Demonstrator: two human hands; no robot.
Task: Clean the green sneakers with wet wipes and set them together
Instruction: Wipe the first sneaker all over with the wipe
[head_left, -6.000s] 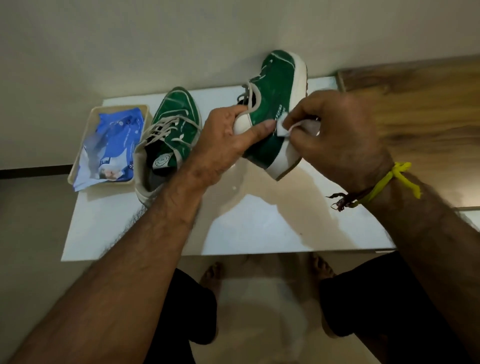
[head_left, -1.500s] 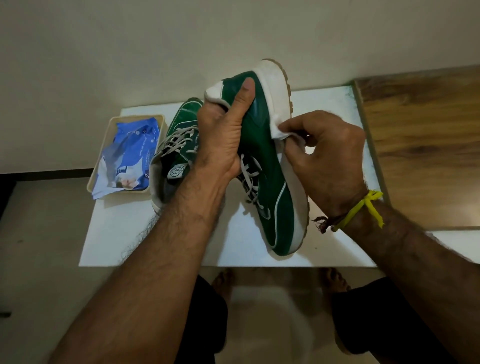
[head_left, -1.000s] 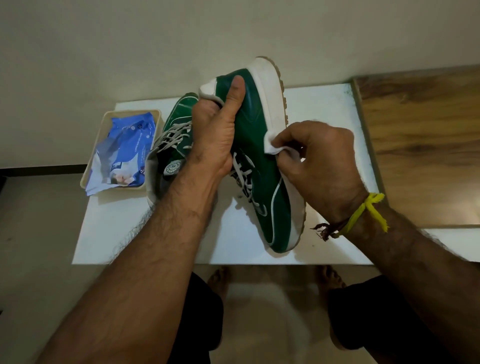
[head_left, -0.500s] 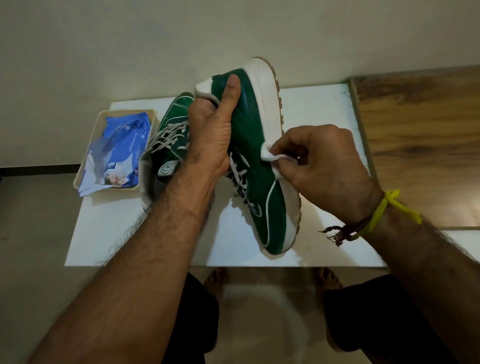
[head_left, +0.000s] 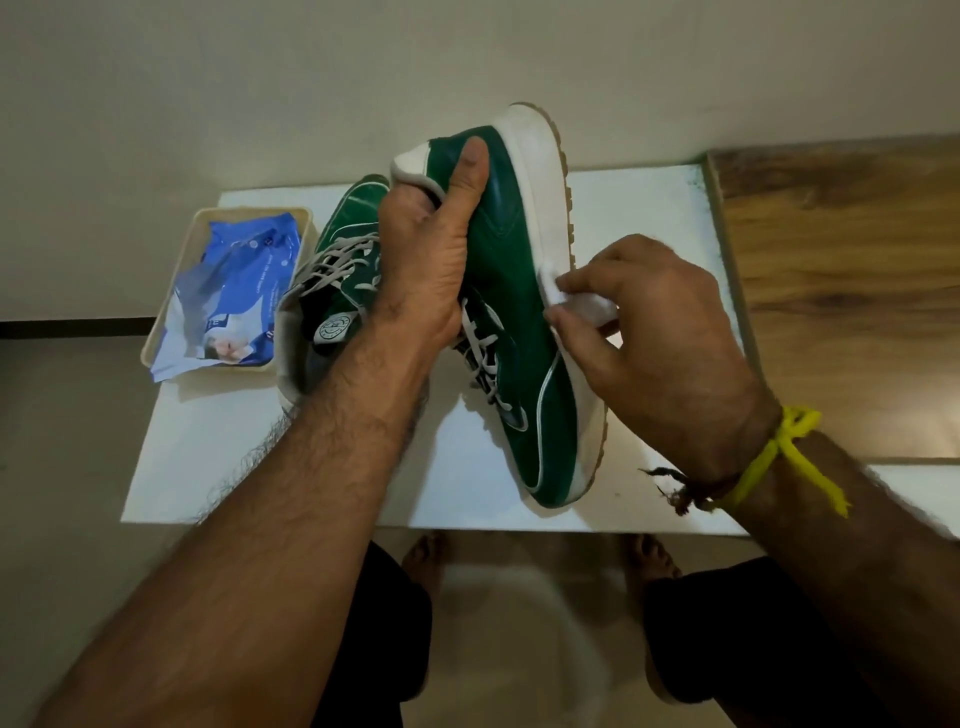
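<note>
My left hand (head_left: 428, 260) grips one green sneaker (head_left: 511, 291) by its heel, thumb on the green side. The shoe is tilted on its side above the white table (head_left: 363, 478), toe toward me, white sole facing right. My right hand (head_left: 654, 338) pinches a folded white wet wipe (head_left: 574, 299) and presses it against the white midsole, about halfway along. The second green sneaker (head_left: 345, 270) stands on the table to the left, partly hidden behind my left wrist, laces up.
A beige tray (head_left: 161, 332) holding a blue wet wipes pack (head_left: 234, 296) sits at the table's left end. A wooden surface (head_left: 841, 291) adjoins the table on the right. A wall runs close behind. My bare feet show on the floor below the table's near edge.
Since six seconds ago the held sneaker was turned end over, heel now far and toe near. Over the last second my right hand slid the wipe down the midsole toward me.
</note>
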